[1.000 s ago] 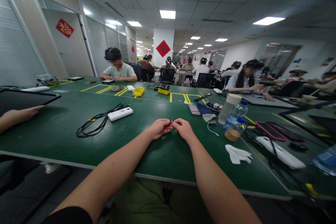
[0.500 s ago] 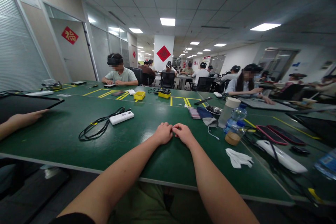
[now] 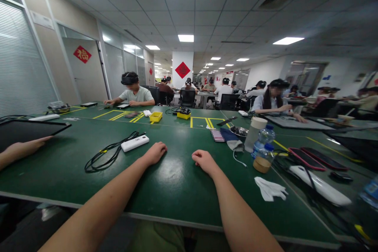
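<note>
My left hand rests on the green table, fingers curled and pressed together, right of a white power bank with a coiled black cable. My right hand lies on the table too, its fingers curled in with the thumb against them. A gap of bare tabletop separates the two hands. No object shows in either one, though the insides of both are hidden. White gloves lie to the right of my right forearm.
Two bottles, a tumbler and a metal bowl stand at the right, near phones. Yellow trays sit farther back. Another person's hand touches a dark tablet at the left. People sit opposite.
My hands, together before, are now apart: my left hand has moved left towards the power bank. The view has tilted up slightly. The person opposite at the left has stretched an arm out sideways.
</note>
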A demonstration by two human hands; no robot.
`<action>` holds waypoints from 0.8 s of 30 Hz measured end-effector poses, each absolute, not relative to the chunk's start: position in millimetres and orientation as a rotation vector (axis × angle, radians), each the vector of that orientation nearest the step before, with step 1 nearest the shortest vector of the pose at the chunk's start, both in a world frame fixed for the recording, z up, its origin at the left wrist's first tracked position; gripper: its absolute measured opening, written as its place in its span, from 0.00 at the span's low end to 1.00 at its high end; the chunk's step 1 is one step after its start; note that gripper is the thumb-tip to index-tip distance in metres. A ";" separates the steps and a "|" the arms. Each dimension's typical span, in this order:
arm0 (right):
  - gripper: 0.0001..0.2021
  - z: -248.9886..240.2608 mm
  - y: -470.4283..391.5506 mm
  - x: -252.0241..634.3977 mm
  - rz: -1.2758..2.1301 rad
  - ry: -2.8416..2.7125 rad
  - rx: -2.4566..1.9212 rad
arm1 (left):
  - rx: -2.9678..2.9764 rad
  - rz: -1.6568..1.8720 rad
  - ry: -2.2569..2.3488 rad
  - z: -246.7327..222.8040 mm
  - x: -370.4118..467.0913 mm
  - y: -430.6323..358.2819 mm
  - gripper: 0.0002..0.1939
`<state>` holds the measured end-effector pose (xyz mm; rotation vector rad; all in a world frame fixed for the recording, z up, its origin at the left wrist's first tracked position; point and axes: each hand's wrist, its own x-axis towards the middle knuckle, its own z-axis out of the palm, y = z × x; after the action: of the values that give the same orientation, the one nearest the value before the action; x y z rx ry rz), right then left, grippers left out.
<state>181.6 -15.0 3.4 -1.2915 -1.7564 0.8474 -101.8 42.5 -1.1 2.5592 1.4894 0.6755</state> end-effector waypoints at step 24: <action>0.07 1.3 -13.9 181.7 0.840 -1.737 -1.279 | 2.257 0.513 2.243 -3.6 -160.4 28.1 0.19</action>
<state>181.7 -13.9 1.3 -1.2792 -1.7371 0.8396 -160.4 28.1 -3.6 2.2575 2.2429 0.5126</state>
